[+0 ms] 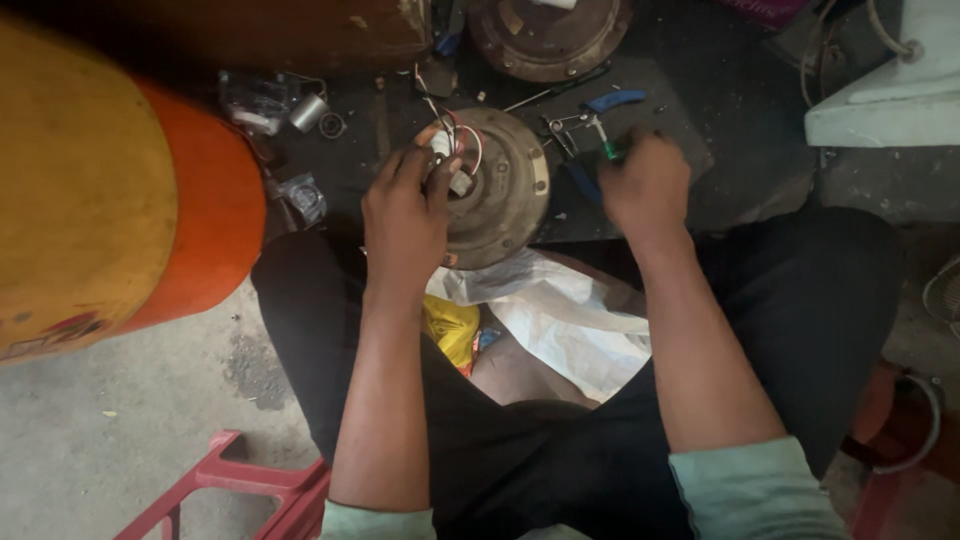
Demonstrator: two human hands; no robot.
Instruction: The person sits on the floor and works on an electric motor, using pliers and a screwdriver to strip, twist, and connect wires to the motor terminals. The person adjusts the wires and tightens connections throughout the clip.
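Just above my knees, my left hand (pixel 405 215) pinches the small white part (pixel 441 146) and wires (pixel 462 135) over the round motor housing (pixel 500 185); my right hand (pixel 648 185) closes on what looks like a green-handled tool (pixel 607 150). I'd keep the wires taut. Beyond, blue pliers (pixel 600 105) on the dark surface (pixel 660 110), another rusty disc (pixel 548 35).

Two round metal motor housings (pixel 505 190) (pixel 545 35) (one nearer, one farther), one blue-handled pliers (pixel 590 115), two hands (pixel 405 215) (pixel 648 185).
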